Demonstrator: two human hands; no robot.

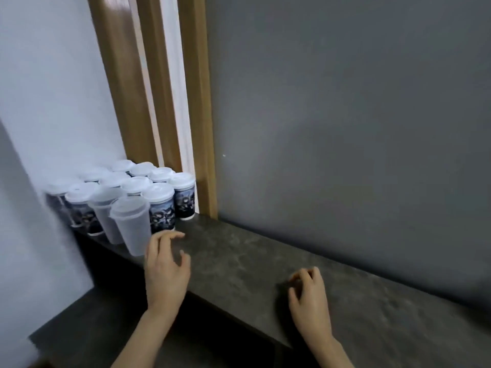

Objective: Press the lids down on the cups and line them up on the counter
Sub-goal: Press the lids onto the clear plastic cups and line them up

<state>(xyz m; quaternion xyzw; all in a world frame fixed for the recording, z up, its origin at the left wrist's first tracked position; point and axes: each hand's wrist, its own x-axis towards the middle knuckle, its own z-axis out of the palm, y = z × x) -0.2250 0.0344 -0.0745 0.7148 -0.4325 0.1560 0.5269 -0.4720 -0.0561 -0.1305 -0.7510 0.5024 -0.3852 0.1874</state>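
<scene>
Nearest, the right hand (pixel 309 296) rests loosely curled and empty on the dark counter (pixel 265 261), while the left hand (pixel 166 264) hovers with fingers spread, holding nothing, just beside the nearest translucent cup (pixel 131 225). Behind it the lidded cups (pixel 159 205) stand clustered in the far-left corner; the step looks like reaching for one, which calls for closing on that cup and pressing its lid (pixel 130 207) flat.

Grey wall (pixel 345 115) fills the right and centre, matte, with one small pale speck (pixel 224 155) low on its left part. Left of it, upright wooden trim strips (pixel 198 115), tan, with a white strip (pixel 174 88) between them, possibly a door frame; blur blocks certainty. Far left, a pale white wall (pixel 53 88). Lower left, a lower dark surface (pixel 87 328), out of focus.
</scene>
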